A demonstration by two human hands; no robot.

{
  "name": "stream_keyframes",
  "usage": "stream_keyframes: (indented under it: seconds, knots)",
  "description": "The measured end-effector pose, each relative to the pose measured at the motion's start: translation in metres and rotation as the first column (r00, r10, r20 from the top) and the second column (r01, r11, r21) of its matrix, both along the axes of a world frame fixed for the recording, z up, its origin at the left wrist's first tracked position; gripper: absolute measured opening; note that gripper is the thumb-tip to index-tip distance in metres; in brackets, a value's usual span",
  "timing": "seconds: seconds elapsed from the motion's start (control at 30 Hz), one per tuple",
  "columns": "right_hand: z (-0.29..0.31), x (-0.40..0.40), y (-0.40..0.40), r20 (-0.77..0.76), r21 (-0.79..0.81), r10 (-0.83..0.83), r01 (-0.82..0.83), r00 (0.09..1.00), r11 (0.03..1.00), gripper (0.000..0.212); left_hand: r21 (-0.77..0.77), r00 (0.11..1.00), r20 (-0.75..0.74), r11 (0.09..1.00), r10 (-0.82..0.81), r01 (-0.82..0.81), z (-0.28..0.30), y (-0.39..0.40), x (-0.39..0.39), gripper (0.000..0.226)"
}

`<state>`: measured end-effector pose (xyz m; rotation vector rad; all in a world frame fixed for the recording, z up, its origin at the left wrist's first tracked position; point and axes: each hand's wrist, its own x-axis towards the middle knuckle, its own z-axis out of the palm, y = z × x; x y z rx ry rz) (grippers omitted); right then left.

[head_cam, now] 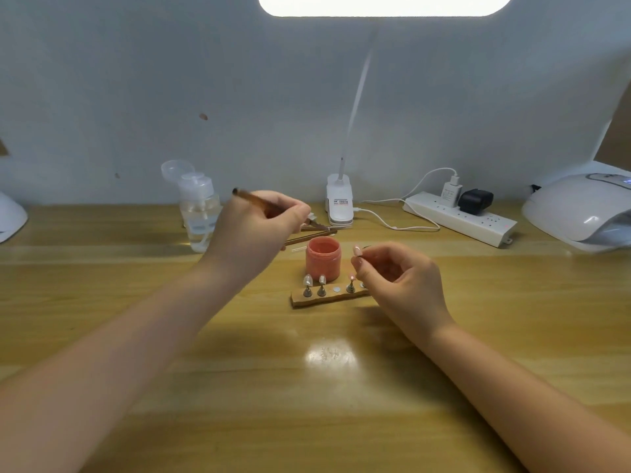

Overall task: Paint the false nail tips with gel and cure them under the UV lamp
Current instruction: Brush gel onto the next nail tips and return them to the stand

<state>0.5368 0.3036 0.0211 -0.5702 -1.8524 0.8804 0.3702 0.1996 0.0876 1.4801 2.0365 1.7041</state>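
Note:
My left hand [263,227] grips a thin brown brush [254,198]; the brush tip is over the open pink gel jar [323,258]. My right hand [392,271] pinches a small stand carrying a false nail tip [357,250], lifted just right of the jar. In front of the jar lies a wooden holder strip [327,297]. Three small stands with nail tips [308,280] remain on it, and one of them carries a pinkish tip [351,277]. The white UV lamp [580,213] sits at the far right of the wooden table [307,387].
A clear pump bottle [199,213] with its lid flipped open stands at the back left. A clip-on desk lamp base [339,203], a white power strip [461,218] with plugs and a cable lie at the back. More brushes [307,237] lie behind the jar.

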Motion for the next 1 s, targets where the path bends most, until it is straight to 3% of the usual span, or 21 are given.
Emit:
stream_keyframes:
  seconds: [0.1,0.23,0.4,0.57,0.67,0.77,0.87,1.0]
  knots:
    - [-0.001,-0.002,-0.003,-0.033,-0.061,0.042,-0.044,0.999,0.997,0.004,-0.130,0.987,-0.159,0.990,0.034,-0.055,0.013,0.018,-0.006,0.018]
    - [-0.002,-0.004,-0.007,-0.030,-0.014,0.064,-0.065,0.997,0.998,0.010,-0.298,0.948,-0.316,0.945,0.033,-0.132,0.021,0.039,-0.009,0.019]
    - [-0.005,-0.006,-0.006,-0.027,0.039,0.063,-0.062,0.998,0.997,0.008,-0.456,0.950,-0.313,0.880,-0.018,-0.134,0.018,0.056,-0.006,0.026]
    - [-0.006,-0.006,-0.005,-0.029,0.078,0.076,-0.073,0.997,0.994,0.010,-0.518,0.960,-0.278,0.845,-0.019,-0.133,0.011,0.062,-0.001,0.024]
    - [-0.006,-0.006,-0.004,-0.043,0.068,0.074,-0.071,0.996,0.995,0.011,-0.471,0.978,-0.209,0.874,0.016,-0.115,0.011,0.061,-0.005,0.023]
    - [-0.007,-0.006,-0.004,-0.026,0.074,0.075,-0.073,0.997,0.995,0.010,-0.318,0.990,0.007,0.939,0.138,-0.129,0.011,0.057,-0.016,0.023]
    - [-0.006,-0.006,-0.004,0.010,0.069,0.060,-0.060,0.998,0.996,0.010,-0.211,0.949,0.211,0.959,0.236,-0.191,0.005,0.050,-0.028,0.016]
    - [-0.005,-0.005,-0.005,0.042,0.091,0.042,-0.045,0.998,0.995,0.010,-0.177,0.890,0.367,0.960,0.271,-0.219,-0.008,0.040,-0.041,0.018]
